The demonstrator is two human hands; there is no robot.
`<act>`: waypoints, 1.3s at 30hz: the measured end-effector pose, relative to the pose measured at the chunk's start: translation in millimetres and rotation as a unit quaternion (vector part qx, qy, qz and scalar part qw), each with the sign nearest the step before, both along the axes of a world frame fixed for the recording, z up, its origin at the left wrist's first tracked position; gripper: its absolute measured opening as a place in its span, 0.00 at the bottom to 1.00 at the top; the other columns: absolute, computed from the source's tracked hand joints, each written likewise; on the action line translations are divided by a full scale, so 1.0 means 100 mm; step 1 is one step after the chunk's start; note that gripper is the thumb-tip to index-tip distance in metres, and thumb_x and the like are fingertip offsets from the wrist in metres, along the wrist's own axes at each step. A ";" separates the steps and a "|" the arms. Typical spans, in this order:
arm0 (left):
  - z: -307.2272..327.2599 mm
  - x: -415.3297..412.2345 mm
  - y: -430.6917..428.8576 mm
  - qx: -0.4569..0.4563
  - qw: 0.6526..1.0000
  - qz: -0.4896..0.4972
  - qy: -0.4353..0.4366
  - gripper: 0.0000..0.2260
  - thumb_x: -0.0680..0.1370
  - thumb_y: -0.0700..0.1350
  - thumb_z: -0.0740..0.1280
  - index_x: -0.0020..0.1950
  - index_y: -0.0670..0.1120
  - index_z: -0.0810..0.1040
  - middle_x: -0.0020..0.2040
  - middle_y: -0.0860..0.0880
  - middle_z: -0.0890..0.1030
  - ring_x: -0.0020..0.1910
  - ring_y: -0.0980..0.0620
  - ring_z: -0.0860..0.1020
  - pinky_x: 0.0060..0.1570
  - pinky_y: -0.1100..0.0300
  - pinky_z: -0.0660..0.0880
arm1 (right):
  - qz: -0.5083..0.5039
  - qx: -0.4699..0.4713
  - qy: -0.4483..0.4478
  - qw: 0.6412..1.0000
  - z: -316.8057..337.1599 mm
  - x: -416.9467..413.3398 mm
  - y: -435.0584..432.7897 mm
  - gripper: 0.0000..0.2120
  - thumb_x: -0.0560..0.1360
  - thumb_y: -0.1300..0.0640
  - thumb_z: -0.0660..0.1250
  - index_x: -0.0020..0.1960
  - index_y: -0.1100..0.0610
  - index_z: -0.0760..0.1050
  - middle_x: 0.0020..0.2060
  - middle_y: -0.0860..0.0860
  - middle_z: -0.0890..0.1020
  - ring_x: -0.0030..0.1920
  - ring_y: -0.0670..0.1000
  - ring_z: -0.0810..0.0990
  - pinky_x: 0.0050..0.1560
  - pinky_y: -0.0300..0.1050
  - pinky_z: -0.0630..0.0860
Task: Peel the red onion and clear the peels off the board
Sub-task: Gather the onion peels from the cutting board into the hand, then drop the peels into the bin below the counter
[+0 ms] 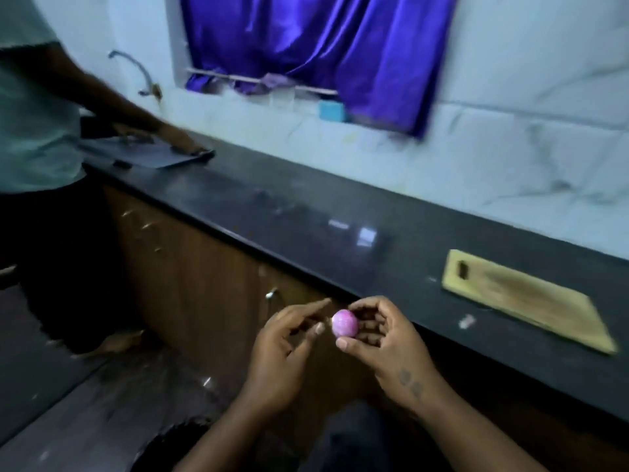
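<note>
A small pink-purple red onion (344,323) sits in my right hand (381,338), held between thumb and curled fingers in front of the counter edge. My left hand (286,345) is just left of it, fingers apart, the thumb tip close to the onion but holding nothing I can make out. The wooden cutting board (531,298) lies on the dark counter to the right, apart from both hands. A small pale scrap (466,321) lies on the counter near the board's front edge. The frame is blurred.
The dark counter (306,216) runs from far left to near right above brown cabinet doors (211,267). Another person (37,131) stands at the left, a hand on a grey tray (153,155). A tap (136,68) and a purple curtain (313,46) are behind.
</note>
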State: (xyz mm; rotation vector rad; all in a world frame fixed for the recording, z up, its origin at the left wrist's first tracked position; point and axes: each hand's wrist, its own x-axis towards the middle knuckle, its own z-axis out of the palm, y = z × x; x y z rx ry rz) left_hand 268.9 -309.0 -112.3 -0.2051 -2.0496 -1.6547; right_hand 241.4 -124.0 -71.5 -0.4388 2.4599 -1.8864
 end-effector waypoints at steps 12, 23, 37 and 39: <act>0.99 -1.06 2.38 -0.130 0.985 -0.116 0.008 0.07 0.75 0.49 0.79 0.51 0.52 0.87 0.47 0.58 0.85 0.47 0.56 0.82 0.44 0.57 0.76 | -0.194 -0.024 0.092 0.976 0.77 -0.38 2.31 0.19 0.69 0.67 0.81 0.57 0.55 0.84 0.53 0.53 0.88 0.55 0.53 0.87 0.55 0.47 0.84; 0.73 -2.52 3.11 -0.284 0.947 -0.135 -0.059 0.06 0.74 0.49 0.79 0.48 0.50 0.86 0.49 0.56 0.82 0.49 0.56 0.79 0.47 0.59 0.75 | -0.201 0.041 0.008 0.979 0.35 -1.68 3.11 0.25 0.69 0.66 0.81 0.63 0.53 0.79 0.55 0.51 0.84 0.53 0.47 0.85 0.52 0.39 0.82; 0.92 -2.62 3.07 -0.324 0.908 -0.213 -0.158 0.14 0.74 0.46 0.80 0.58 0.52 0.84 0.55 0.57 0.81 0.53 0.59 0.80 0.55 0.64 0.78 | -0.124 0.095 -0.135 0.979 0.60 -1.80 3.25 0.40 0.68 0.66 0.81 0.73 0.45 0.71 0.66 0.46 0.76 0.66 0.47 0.78 0.64 0.43 0.80; 0.99 -2.62 3.07 -0.337 0.899 -0.219 -0.174 0.15 0.75 0.45 0.79 0.61 0.52 0.83 0.57 0.57 0.81 0.55 0.58 0.79 0.56 0.66 0.76 | -0.114 0.104 -0.151 0.976 0.65 -1.80 3.24 0.40 0.68 0.68 0.79 0.73 0.44 0.70 0.67 0.46 0.75 0.67 0.48 0.78 0.63 0.40 0.80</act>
